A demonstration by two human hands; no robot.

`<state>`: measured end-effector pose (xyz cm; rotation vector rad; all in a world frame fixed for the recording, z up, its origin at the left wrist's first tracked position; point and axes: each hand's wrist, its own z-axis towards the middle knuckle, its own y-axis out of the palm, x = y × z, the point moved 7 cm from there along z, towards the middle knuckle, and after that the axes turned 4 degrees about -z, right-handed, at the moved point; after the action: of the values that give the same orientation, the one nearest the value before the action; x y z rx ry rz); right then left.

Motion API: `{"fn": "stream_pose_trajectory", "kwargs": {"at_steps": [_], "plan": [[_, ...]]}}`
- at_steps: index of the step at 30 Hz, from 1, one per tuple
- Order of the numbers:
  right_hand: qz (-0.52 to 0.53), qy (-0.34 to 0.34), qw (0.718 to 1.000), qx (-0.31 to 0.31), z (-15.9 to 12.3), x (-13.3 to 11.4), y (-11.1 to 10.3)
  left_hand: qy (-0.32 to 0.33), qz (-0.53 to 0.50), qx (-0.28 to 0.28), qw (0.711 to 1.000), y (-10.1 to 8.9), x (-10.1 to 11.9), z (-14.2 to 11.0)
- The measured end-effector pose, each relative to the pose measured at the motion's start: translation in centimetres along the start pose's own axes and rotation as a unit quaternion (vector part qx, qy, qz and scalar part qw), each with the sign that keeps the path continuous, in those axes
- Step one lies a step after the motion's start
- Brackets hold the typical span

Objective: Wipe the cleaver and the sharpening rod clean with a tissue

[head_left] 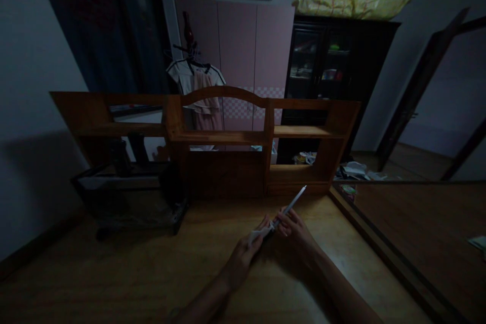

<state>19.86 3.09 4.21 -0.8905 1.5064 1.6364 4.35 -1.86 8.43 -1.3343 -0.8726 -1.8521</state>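
A slim white stick with a narrow tip [295,199] slants up and to the right over the wooden tabletop; its exact kind is unclear in the dim light. My right hand [294,225] pinches its lower part. My left hand [246,252], just to the left, closes around a crumpled thin white piece [258,233] that looks like paper or film. This piece meets the lower end of the stick between both hands. Something dark shows under it, too dim to name.
A wooden shelf unit [224,136] stands along the back of the tabletop [152,273]. To the left sits a dark glass-sided tank [129,197] with black parts on top. A raised wooden edge [379,243] borders the right side.
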Motion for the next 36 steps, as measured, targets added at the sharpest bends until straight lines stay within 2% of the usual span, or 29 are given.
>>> {"fn": "stream_pose_trajectory", "kwargs": {"at_steps": [3, 6, 9, 12, 15, 18, 21, 23, 26, 30, 33, 36], "plan": [[-0.012, -0.015, 1.000, 0.001, -0.1, -0.3, 0.2, -0.030, -0.103, 0.004, 0.994, -0.1, -1.0, 0.3], [-0.020, -0.027, 0.999, 0.020, 0.0, -0.4, -0.2, -0.043, -0.129, 0.008, 0.991, -0.2, -1.7, 0.5], [-0.047, -0.039, 0.996, 0.063, 0.3, -0.5, -1.2, -0.033, -0.054, -0.002, 0.998, -0.2, -1.4, 0.5], [-0.085, -0.051, 0.991, 0.090, 0.3, -1.0, -1.7, 0.011, 0.110, -0.053, 0.992, 0.6, -0.3, 0.1], [-0.108, -0.055, 0.986, 0.112, -0.1, -1.6, -1.9, 0.066, 0.274, -0.126, 0.951, 1.9, 0.4, -0.4], [-0.119, -0.072, 0.983, 0.124, -0.3, -2.2, -2.0, 0.116, 0.394, -0.157, 0.898, 2.5, 0.3, -0.6], [-0.128, -0.090, 0.981, 0.119, -0.1, -2.7, -2.2, 0.149, 0.465, -0.178, 0.855, 2.8, 0.2, -0.7], [-0.122, -0.082, 0.982, 0.120, 0.2, -2.6, -2.7, 0.164, 0.474, -0.192, 0.844, 2.9, 0.3, -0.8], [-0.088, -0.059, 0.985, 0.134, 0.5, -2.3, -3.4, 0.163, 0.430, -0.186, 0.868, 2.6, 0.9, -1.0], [-0.040, -0.038, 0.987, 0.154, 0.6, -1.9, -3.9, 0.123, 0.295, -0.131, 0.939, 1.5, 1.8, -0.9], [-0.029, -0.034, 0.987, 0.153, 0.6, -1.8, -3.7, 0.052, 0.184, -0.034, 0.981, -0.3, 1.3, -0.4], [-0.022, -0.047, 0.987, 0.153, 0.3, -2.2, -3.4, -0.091, 0.084, 0.096, 0.988, -2.7, -1.6, -0.2]]}}
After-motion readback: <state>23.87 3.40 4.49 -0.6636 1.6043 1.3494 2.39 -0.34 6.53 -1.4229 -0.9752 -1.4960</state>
